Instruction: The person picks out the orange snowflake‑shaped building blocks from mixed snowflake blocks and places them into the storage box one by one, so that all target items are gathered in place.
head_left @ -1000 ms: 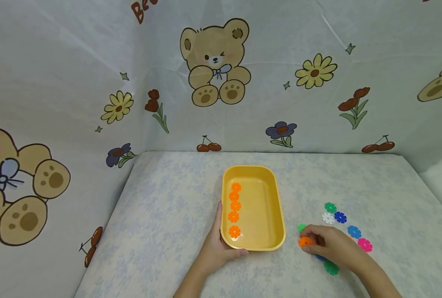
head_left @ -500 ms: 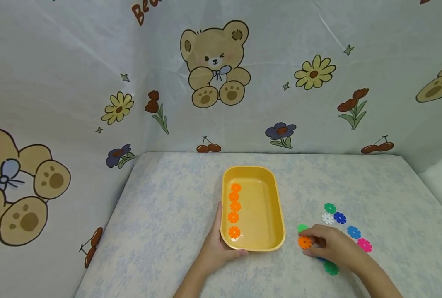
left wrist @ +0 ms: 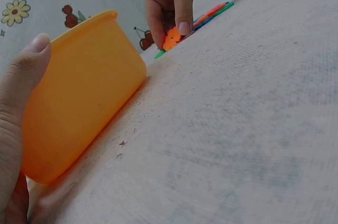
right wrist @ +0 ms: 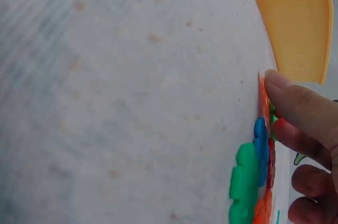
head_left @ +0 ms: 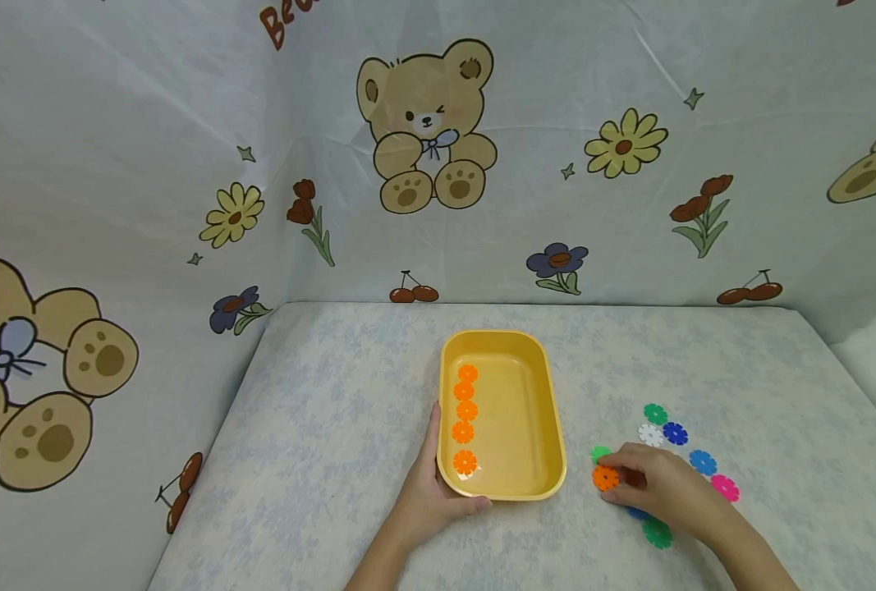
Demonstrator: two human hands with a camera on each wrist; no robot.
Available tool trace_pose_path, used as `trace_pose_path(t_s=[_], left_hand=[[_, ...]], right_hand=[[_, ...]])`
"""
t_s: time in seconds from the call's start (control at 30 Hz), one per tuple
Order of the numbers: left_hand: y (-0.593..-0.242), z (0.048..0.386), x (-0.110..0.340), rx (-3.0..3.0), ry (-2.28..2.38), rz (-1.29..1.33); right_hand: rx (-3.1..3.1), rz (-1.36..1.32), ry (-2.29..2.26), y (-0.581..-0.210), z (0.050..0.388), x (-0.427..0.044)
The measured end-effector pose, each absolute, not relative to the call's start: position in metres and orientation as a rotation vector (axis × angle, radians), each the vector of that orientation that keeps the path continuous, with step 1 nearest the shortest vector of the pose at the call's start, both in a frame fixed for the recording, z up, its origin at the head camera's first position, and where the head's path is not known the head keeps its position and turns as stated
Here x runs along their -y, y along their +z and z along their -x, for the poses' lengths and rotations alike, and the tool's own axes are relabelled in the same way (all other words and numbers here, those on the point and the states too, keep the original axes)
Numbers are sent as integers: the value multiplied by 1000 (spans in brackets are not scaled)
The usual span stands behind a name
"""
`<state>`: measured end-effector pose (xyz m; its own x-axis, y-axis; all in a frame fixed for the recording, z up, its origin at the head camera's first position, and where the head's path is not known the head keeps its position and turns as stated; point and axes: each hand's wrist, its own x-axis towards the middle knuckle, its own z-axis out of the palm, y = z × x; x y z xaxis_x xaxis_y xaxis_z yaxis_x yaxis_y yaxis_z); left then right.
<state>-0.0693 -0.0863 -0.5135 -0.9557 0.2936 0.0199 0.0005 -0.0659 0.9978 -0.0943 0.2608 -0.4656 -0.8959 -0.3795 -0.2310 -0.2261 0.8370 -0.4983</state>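
My left hand [head_left: 426,497] grips the near left corner of a yellow tray [head_left: 515,427], thumb over the near rim and fingers along the left wall. Inside, several orange flower-shaped discs [head_left: 465,462] form a column down the left side. To the right of the tray, my right hand [head_left: 667,484] pinches another orange flower disc [head_left: 605,478] between thumb and fingertip. In the left wrist view this disc [left wrist: 172,39] stands tilted up on its edge, close to the table. Part of a light green disc [head_left: 599,453] shows beside the fingers; a blue disc [head_left: 638,513] is partly hidden below the hand.
Around my right hand lie a green disc [head_left: 655,413], a white disc [head_left: 650,434], a dark blue disc [head_left: 676,433], a lighter blue disc [head_left: 703,462], a pink disc [head_left: 725,487] and a nearer green disc [head_left: 658,533]. A bear-print cloth [head_left: 482,246] hangs behind the table.
The orange disc in my right hand has tipped up a little and shows more of its face. My left hand and the tray stay where they were.
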Motion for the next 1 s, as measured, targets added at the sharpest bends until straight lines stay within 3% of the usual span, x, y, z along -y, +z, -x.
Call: trace_pose_path(t_s=[0.5,1.0], left_hand=[[-513,69,86,-1989,2134,-312],[-511,69,86,-1949,2152,-316]], right_hand=[[-2797,233,-1005,-465,127,-248],[-2803,386,-1419,-463,176,-198]])
